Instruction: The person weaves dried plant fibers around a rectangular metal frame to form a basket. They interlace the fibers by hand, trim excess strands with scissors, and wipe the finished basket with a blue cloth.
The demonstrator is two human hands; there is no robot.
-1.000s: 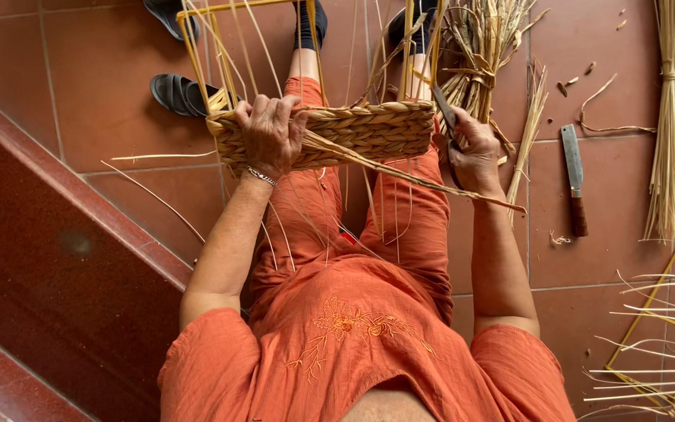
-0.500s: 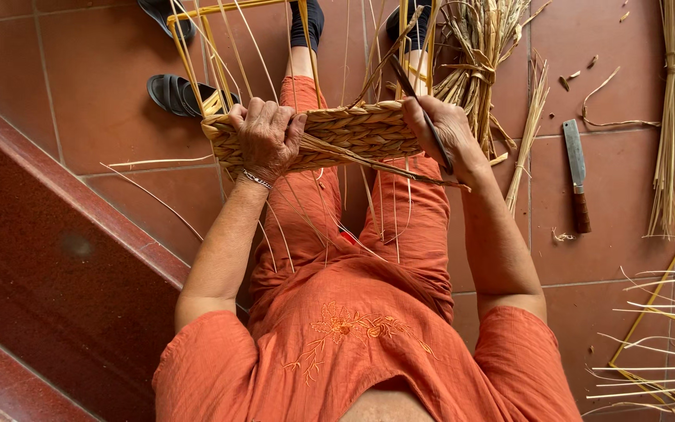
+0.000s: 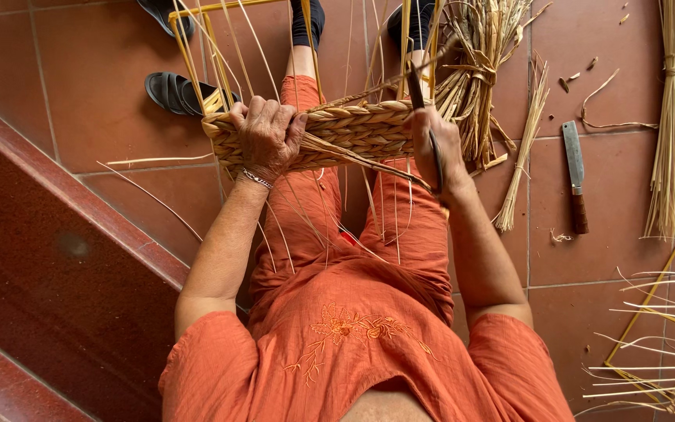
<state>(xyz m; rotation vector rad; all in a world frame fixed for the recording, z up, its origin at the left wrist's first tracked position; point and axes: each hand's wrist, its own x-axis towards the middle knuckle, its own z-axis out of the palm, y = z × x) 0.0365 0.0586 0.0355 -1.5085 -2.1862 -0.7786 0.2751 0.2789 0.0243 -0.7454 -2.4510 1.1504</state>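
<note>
A woven straw band (image 3: 353,129) on a yellow wire frame (image 3: 197,47) rests across my knees. My left hand (image 3: 266,137) grips the band's left part from above, fingers curled over the weave. My right hand (image 3: 435,148) is closed around a thin dark pointed tool (image 3: 423,109) whose tip pokes up past the band's right end. Loose straw strands hang from the weave over my orange trousers.
A bundle of straw (image 3: 482,70) stands just right of the frame. A knife with a brown handle (image 3: 576,176) lies on the tiled floor, with more straw (image 3: 673,125) at far right. Another wire frame (image 3: 666,328) lies at lower right. Dark sandals (image 3: 177,90) sit at left beside a red step (image 3: 56,234).
My right hand has moved left from beside the band onto its right end, and the dark tool has swung upright. My left hand kept its grip.
</note>
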